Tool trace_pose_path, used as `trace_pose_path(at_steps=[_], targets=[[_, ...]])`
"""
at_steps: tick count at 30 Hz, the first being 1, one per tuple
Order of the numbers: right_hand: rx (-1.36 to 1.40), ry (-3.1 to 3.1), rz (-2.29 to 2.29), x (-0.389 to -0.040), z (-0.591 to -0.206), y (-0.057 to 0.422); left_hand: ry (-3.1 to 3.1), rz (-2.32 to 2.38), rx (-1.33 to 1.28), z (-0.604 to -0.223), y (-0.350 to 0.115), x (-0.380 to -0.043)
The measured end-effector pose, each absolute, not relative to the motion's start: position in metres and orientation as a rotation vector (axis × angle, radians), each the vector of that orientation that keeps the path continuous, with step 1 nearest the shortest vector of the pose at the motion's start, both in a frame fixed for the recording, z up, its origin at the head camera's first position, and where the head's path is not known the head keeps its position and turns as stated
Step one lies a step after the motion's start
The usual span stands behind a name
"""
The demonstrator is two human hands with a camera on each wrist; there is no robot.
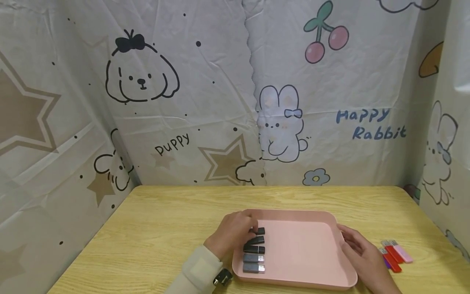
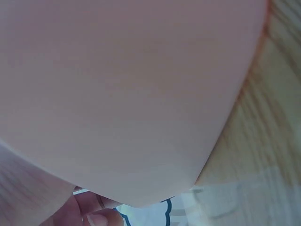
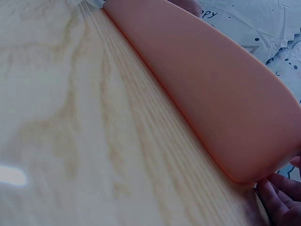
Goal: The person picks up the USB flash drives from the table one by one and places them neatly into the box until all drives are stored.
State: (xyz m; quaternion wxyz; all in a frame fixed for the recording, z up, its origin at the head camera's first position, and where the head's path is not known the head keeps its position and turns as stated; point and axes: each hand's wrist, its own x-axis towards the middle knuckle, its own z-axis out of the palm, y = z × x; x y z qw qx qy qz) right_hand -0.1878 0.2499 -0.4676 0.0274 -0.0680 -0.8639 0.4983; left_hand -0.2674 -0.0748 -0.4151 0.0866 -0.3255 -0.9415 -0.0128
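A pink tray lies on the table, with several USB flash drives in a column along its left side. My left hand reaches over the tray's left rim, thumb and index finger pinching the farthest black USB flash drive. Nearer me lie two more black drives and two grey drives. My right hand grips the tray's right rim, thumb at the rim and fingers along the outer wall. The tray's outer wall fills much of the right wrist view, fingertips at its corner.
To the right of the tray, beside my right hand, several red, pink and purple USB flash drives lie on the wooden table. A small black device sits at my left wrist. Printed cloth hangs behind and at both sides.
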Motion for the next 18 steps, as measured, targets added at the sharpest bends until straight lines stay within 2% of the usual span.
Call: trace_pose_path(at_steps=[18], targets=[[-0.226, -2.677, 1.575, -0.1872, -0.4668, 0.2498, -2.863, -0.114, -1.005, -0.4157, -0.0731, -0.265]])
